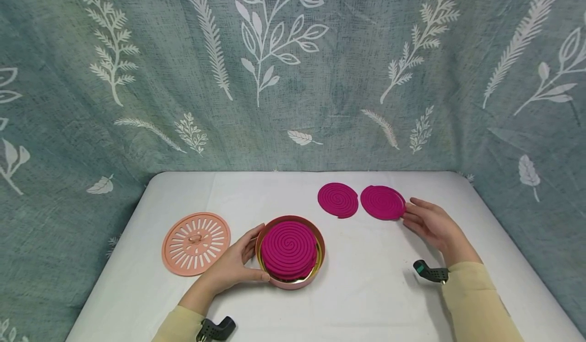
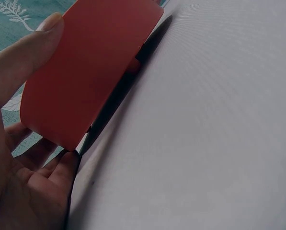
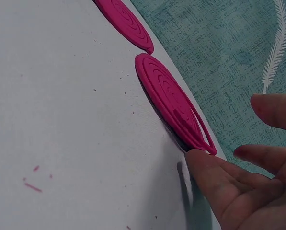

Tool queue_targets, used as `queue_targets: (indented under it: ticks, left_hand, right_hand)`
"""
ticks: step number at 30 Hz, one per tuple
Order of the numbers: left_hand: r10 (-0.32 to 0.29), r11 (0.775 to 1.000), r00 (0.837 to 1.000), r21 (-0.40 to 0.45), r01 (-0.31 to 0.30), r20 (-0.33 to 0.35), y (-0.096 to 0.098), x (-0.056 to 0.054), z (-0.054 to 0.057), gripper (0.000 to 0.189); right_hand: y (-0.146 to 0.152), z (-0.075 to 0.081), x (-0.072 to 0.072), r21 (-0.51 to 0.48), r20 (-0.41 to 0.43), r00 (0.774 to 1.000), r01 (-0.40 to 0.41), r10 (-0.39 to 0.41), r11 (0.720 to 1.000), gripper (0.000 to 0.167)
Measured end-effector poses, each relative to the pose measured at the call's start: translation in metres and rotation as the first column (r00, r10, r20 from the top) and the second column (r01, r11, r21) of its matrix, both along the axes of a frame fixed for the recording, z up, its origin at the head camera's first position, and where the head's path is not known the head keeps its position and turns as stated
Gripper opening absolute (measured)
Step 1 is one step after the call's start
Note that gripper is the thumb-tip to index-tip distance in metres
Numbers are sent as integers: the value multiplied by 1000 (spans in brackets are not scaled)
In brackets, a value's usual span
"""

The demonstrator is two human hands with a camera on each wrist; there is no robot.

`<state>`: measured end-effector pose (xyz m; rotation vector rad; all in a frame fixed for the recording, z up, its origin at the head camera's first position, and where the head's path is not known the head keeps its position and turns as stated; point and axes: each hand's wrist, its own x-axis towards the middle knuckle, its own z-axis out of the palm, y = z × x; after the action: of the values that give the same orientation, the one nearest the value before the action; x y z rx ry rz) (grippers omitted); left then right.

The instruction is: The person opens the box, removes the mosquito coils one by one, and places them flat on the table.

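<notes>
My left hand (image 1: pixel 241 260) grips the side of a round coppery tin (image 1: pixel 322 255), its thumb at the near side and fingers on the far left. In the left wrist view the tin's smooth side (image 2: pixel 85 67) shows between thumb and fingers, with small feet beneath. Stacked magenta mosquito coils (image 1: pixel 289 250) lie inside. At the back right, my right hand (image 1: pixel 432 227) has its fingers extended at the edge of a flat mosquito coil (image 1: pixel 382 202). In the right wrist view one fingertip (image 3: pixel 198 155) meets that edge, where an outer strand stands slightly apart.
A second flat mosquito coil (image 1: pixel 338 200) lies just left of the first. On the left lies a peach slotted lid (image 1: pixel 196 244) with a small central loop. Tiny magenta crumbs (image 3: pixel 32 187) dot the white table (image 1: pixel 366 291). A leaf-patterned curtain (image 1: pixel 348 77) hangs behind.
</notes>
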<state>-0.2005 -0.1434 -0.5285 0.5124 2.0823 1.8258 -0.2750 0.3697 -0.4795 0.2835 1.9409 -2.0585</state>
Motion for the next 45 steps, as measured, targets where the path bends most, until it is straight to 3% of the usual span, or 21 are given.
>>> queue_targets:
  ticks: [8,17,21,26,31,37,45]
  left_hand:
    - [-1,1000,1000,-2,1,0,0,0,0,120]
    - [10,1000,1000,-14,-10,2,1,1,0,119]
    - [12,1000,1000,-19,-11,7,1,1,0,119]
    - [9,1000,1000,-13,-9,2,1,0,-1,120]
    - [9,1000,1000,-12,-10,-6,0,0,0,120]
    - [12,1000,1000,-24,-12,-6,0,0,0,119]
    - [18,999,1000,-38,-19,-2,0,0,0,120]
  right_hand:
    - [3,1,8,66,-16,1000,-13,14,998,79]
    - [4,2,15,48,-12,1000,17,-16,999,84]
    - [-1,4,20,3,-55,998,23,-23,1000,83]
    - [-17,14,25,-60,-167,985,-43,32,997,78]
    - [-36,28,27,-43,-245,965,-107,93,993,72]
    - [-56,38,28,27,-273,946,-176,176,984,69]
    - [-79,40,26,37,-272,933,-234,235,971,66]
